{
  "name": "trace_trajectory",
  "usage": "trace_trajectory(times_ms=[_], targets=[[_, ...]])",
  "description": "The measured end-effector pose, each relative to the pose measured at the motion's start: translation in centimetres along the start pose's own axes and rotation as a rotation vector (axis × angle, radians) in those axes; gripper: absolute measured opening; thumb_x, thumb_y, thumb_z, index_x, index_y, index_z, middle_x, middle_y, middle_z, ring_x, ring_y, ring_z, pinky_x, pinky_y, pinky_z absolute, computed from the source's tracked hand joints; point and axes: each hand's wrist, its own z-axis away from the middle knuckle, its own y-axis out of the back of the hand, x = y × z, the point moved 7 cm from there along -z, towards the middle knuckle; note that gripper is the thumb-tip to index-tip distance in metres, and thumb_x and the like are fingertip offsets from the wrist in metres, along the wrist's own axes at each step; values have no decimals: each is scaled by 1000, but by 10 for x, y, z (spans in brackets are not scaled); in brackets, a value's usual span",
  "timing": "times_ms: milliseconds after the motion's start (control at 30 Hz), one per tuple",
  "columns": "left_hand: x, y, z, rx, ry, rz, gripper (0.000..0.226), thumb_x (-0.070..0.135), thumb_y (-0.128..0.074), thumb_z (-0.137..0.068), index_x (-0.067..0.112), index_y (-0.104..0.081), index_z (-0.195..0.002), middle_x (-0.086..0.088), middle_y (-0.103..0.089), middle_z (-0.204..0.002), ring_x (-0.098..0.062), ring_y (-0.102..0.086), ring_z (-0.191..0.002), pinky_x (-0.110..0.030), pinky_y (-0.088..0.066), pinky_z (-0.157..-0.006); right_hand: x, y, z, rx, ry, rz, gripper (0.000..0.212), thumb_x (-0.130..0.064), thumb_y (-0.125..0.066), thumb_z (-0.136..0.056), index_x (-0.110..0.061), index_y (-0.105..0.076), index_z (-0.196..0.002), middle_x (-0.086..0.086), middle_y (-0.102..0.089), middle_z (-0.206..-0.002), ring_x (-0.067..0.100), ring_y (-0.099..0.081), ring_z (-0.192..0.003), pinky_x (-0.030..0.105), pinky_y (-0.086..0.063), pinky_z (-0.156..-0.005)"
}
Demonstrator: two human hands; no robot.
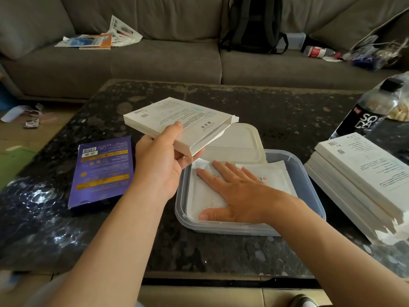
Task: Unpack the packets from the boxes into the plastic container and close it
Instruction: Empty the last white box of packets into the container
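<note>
Left grip (164,156): curled round an opened white box (177,120), raised just left of the right grip (234,191).
Right grip: fingers flat, pressing packets (205,196) inside the plastic container (314,189).
Lid (239,138): just beyond it.
Risk: overlapped packets could spring up once released and stop the lid seating.

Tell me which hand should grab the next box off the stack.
Right. The right hand lies flat and free on the packets, nearer the stack; the left hand grips a white box.
</note>
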Motion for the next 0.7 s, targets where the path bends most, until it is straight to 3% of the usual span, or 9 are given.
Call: trace_trajectory(times_ms=[167,200,267,333,367,433,500,700], targets=[[-2,-2,2,-5,5,-20,36,12,-68,-99,21,-60,-133,-5,-77,-115,-18,-79,-94,-34,-63,-66,-2,2,1,27,19,-38,96,-86,-30,-79,-48,19,-152,-6,17,-167,25,12,-154,49,3,-123],[-2,-3,2,-6,11,-19,35,12,-68,-99,20,-60,-133,-5,-78,-114,-18,-79,-94,-34,-63,-66,-3,4,2,51,20,-58,96,-85,-34,-80,-47,11,-154,-4,9,-168,26,5,-155,50,-2,-124],[-2,-3,1,-6,19,-8,29,12,-67,-100,21,-63,-128,-5,-79,-109,-20,-79,-93,-33,-63,-64,-2,20,8,195,-2,-151,84,-76,-49,-84,-39,-23,-155,-2,-23,-164,26,-25,-150,45,-23,-122],[0,-2,0,-3,13,-20,26,15,-67,-100,23,-63,-124,-3,-80,-106,-19,-79,-93,-33,-62,-63,4,46,19,491,-14,-288,54,-55,-60,-92,-28,-56,-138,-5,-56,-142,18,-56,-125,30,-46,-103],[1,-1,0,0,8,-28,27,16,-67,-100,25,-63,-125,-3,-80,-107,-19,-79,-93,-33,-63,-64,6,58,26,636,-11,-329,41,-45,-63,-94,-24,-64,-129,-5,-65,-128,14,-63,-111,23,-51,-92],[3,1,0,4,9,-29,29,19,-68,-100,26,-62,-127,-3,-79,-110,-19,-79,-94,-33,-63,-66,12,75,37,831,-18,-413,29,-31,-66,-95,-20,-68,-122,-7,-70,-107,7,-66,-91,14,-53,-79],[2,0,0,-2,28,-26,31,22,-68,-100,26,-62,-130,-5,-78,-113,-19,-79,-96,-33,-63,-67,14,80,41,910,-15,-486,30,-26,-66,-95,-20,-66,-125,-13,-65,-96,2,-64,-81,13,-54,-76],[-3,-6,3,-65,97,-16,36,28,-66,-101,20,-63,-135,-8,-78,-116,-24,-78,-101,-30,-63,-65,3,77,31,868,29,-478,45,-28,-64,-96,-31,-56,-140,-17,-65,-95,9,-68,-80,19,-58,-73]])
